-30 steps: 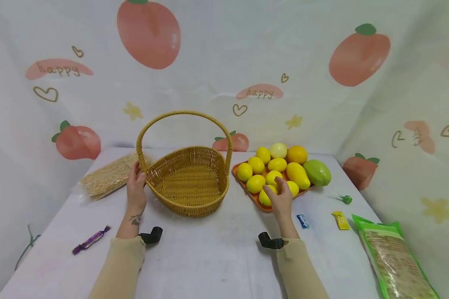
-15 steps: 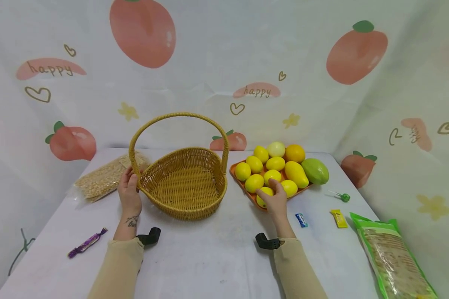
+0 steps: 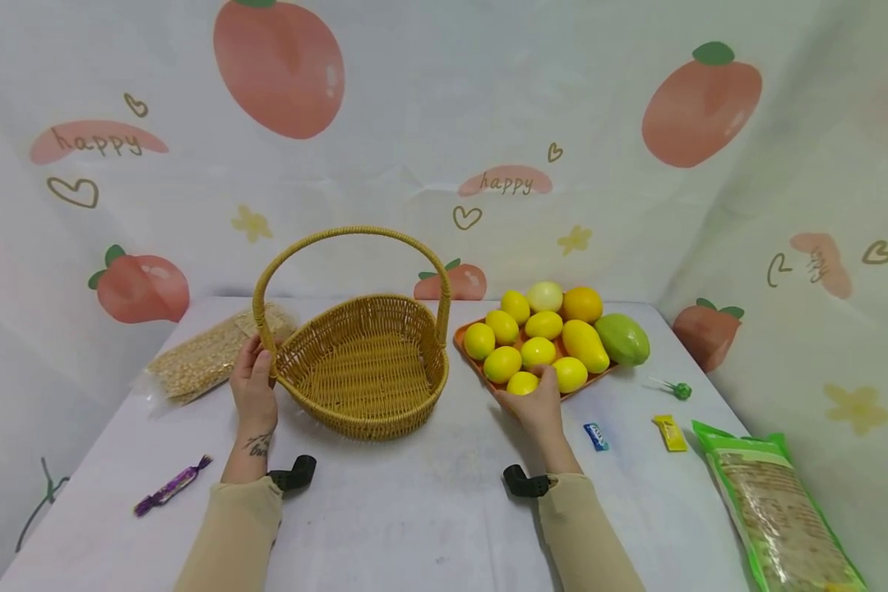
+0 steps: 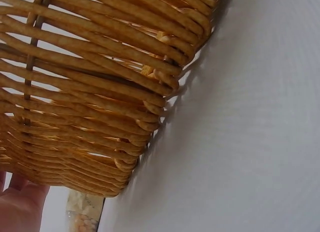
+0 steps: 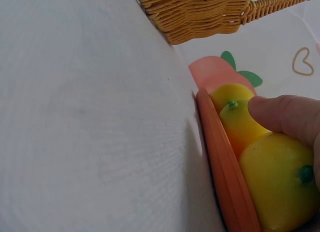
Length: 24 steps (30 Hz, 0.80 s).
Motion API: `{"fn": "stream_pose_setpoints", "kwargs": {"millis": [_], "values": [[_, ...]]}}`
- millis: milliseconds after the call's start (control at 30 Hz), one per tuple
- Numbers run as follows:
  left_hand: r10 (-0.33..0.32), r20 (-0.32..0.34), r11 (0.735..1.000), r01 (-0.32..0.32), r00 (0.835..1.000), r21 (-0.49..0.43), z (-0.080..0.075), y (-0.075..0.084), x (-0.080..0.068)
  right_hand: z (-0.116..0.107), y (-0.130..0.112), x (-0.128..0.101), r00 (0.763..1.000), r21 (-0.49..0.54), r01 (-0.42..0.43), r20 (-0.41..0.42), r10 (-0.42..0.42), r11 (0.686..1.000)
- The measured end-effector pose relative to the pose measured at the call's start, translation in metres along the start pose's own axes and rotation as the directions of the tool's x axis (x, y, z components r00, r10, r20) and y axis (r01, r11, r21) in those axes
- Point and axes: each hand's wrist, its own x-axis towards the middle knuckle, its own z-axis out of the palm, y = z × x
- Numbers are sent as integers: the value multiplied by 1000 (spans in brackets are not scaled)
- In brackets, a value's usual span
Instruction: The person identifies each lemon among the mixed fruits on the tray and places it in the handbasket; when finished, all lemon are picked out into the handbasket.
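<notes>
lemon (image 3: 522, 383) at the near edge of the orange tray (image 3: 464, 348) sits under the right hand (image 3: 538, 406), whose curled fingers (image 5: 285, 113) close over its top; the wrist view shows a fingertip pressed on the smooth yellow skin beside its green stem nub. left hand (image 3: 254, 388) wraps its fingers around the base of the wicker basket (image 3: 363, 370) handle, at the left rim. the basket holds nothing visible. the tray carries more lemons, a pale round fruit, an orange (image 3: 581, 303), a yellow mango (image 3: 585, 344) and a green mango (image 3: 622, 339) at its right edge.
</notes>
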Motion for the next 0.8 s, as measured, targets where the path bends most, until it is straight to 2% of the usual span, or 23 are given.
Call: {"fn": "stream_pose_setpoints", "kwargs": {"millis": [267, 433, 600, 800], "values": [[-70, -30, 995, 72, 997, 63, -1, 4, 0, -2, 1, 2, 998, 19, 62, -19, -61, 998], [-82, -25, 995, 83, 996, 57, -1, 5, 0, -10, 5, 6, 999, 48, 41, 2, -41, 998], [-113, -21, 989, 114, 993, 97, -1, 5, 0, -23, -1, 4, 996, 164, 91, 3, -93, 982], [-146, -10, 980, 146, 989, 134, -3, 8, 2, -22, -27, -7, 980, 332, 148, 77, -184, 932]]}}
